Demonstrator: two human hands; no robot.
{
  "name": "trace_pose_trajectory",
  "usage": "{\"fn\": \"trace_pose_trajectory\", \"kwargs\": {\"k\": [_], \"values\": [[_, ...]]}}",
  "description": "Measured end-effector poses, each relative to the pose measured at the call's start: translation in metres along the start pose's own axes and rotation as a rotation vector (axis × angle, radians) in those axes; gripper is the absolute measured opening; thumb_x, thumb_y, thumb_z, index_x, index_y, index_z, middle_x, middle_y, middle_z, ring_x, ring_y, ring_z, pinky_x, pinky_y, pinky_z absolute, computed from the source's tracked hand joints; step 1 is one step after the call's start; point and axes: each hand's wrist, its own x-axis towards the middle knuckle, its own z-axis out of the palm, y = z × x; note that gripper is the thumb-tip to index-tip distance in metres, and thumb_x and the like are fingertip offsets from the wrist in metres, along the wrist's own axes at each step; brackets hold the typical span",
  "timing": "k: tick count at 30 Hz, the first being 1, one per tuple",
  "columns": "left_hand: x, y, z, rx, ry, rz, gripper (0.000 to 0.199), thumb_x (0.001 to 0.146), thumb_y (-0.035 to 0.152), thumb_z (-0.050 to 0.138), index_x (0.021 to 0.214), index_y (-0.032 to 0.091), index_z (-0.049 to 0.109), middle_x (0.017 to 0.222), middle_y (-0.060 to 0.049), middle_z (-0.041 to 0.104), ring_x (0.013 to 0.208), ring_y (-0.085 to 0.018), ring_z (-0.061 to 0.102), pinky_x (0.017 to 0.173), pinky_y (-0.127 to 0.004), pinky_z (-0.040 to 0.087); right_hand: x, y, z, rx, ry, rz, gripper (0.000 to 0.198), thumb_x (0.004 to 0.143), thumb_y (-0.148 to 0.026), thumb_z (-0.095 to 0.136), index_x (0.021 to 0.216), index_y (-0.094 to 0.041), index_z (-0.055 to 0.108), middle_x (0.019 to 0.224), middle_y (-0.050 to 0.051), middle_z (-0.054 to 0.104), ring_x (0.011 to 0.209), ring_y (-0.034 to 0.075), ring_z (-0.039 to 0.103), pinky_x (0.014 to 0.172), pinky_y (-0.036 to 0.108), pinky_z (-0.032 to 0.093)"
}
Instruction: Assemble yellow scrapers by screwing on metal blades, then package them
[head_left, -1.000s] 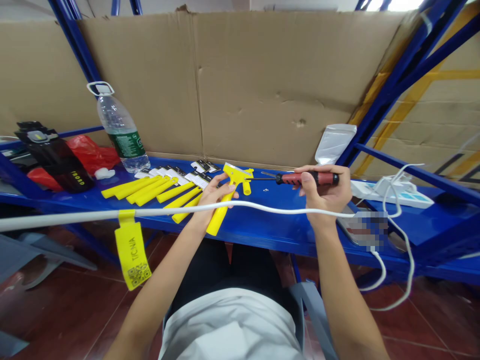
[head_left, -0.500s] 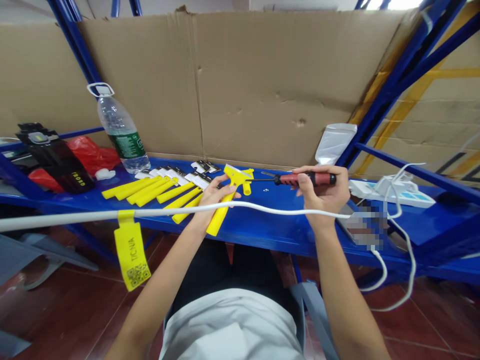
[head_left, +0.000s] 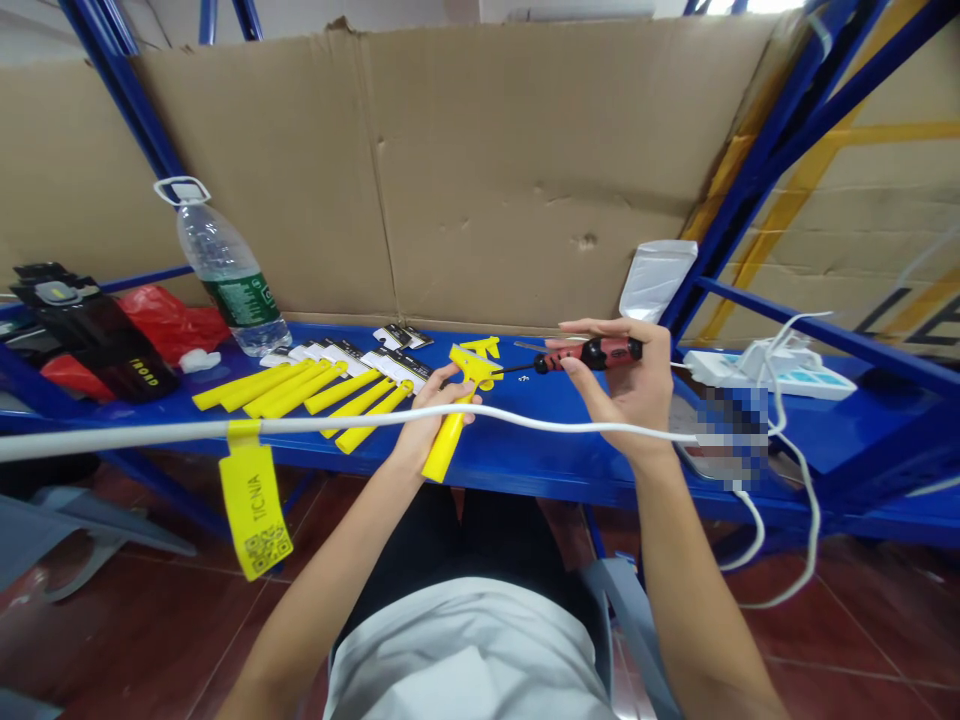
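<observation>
My left hand (head_left: 427, 418) is closed around a yellow plastic scraper (head_left: 448, 445), its wide head pointing up and away. In my right hand (head_left: 646, 390) is a red-and-black screwdriver (head_left: 592, 355). The thumb presses the near side of its handle while the fingers stretch out along the far side. The screwdriver's dark shaft points left, with its tip at the scraper's head; whether it sits in a screw is too small to tell. Another yellow piece (head_left: 484, 346) lies just behind the head, partly hidden. Tiny light parts (head_left: 523, 379) lie on the blue table (head_left: 555, 455).
Several yellow scrapers (head_left: 289, 390) with black-and-white heads or cards lie in a row at left. Behind them stand a water bottle (head_left: 240, 300) and a black container (head_left: 112, 335). A white cable (head_left: 540, 420) crosses in front of my hands. A power strip (head_left: 810, 380) sits at right.
My right fingers have loosened from a wrapped grip and stretched out along the screwdriver handle. The scraper has come slightly lower, and the whole view has shifted a little.
</observation>
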Motion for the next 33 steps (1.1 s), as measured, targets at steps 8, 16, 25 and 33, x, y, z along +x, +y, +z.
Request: {"fn": "trace_pose_trajectory", "kwargs": {"k": [8, 16, 25, 33], "values": [[0.001, 0.0, 0.001, 0.015, 0.003, 0.02, 0.061, 0.073, 0.02, 0.097, 0.125, 0.02, 0.065, 0.089, -0.004, 0.079, 0.073, -0.018, 0.078, 0.053, -0.019, 0.055, 0.0, 0.018, 0.003, -0.04, 0.112, -0.11, 0.046, 0.094, -0.027, 0.094, 0.128, -0.032, 0.064, 0.113, 0.001, 0.083, 0.097, 0.025, 0.086, 0.095, 0.047, 0.074], [0.003, 0.001, 0.0, 0.008, 0.003, 0.032, 0.062, 0.074, 0.019, 0.095, 0.128, 0.019, 0.064, 0.092, -0.006, 0.08, 0.073, -0.018, 0.077, 0.052, -0.019, 0.054, 0.003, 0.029, 0.001, 0.134, 0.049, -0.048, 0.049, 0.096, -0.034, 0.092, 0.135, -0.034, 0.062, 0.137, 0.006, 0.08, 0.105, 0.028, 0.088, 0.1, 0.053, 0.074], [-0.003, 0.004, 0.007, 0.02, -0.017, 0.026, 0.057, 0.076, 0.017, 0.093, 0.126, 0.019, 0.065, 0.086, -0.003, 0.078, 0.071, -0.017, 0.076, 0.052, -0.02, 0.054, 0.005, 0.038, -0.004, 0.004, 0.128, -0.084, 0.047, 0.093, -0.04, 0.095, 0.127, -0.04, 0.063, 0.109, 0.002, 0.081, 0.098, 0.032, 0.085, 0.103, 0.062, 0.071], [0.0, 0.003, 0.002, 0.06, 0.004, 0.018, 0.06, 0.075, 0.019, 0.093, 0.129, 0.019, 0.067, 0.092, -0.004, 0.08, 0.075, -0.018, 0.08, 0.052, -0.019, 0.054, 0.003, 0.035, -0.001, 0.104, 0.042, -0.053, 0.057, 0.091, -0.03, 0.097, 0.134, -0.035, 0.059, 0.131, 0.005, 0.083, 0.1, 0.026, 0.088, 0.098, 0.052, 0.075]]}}
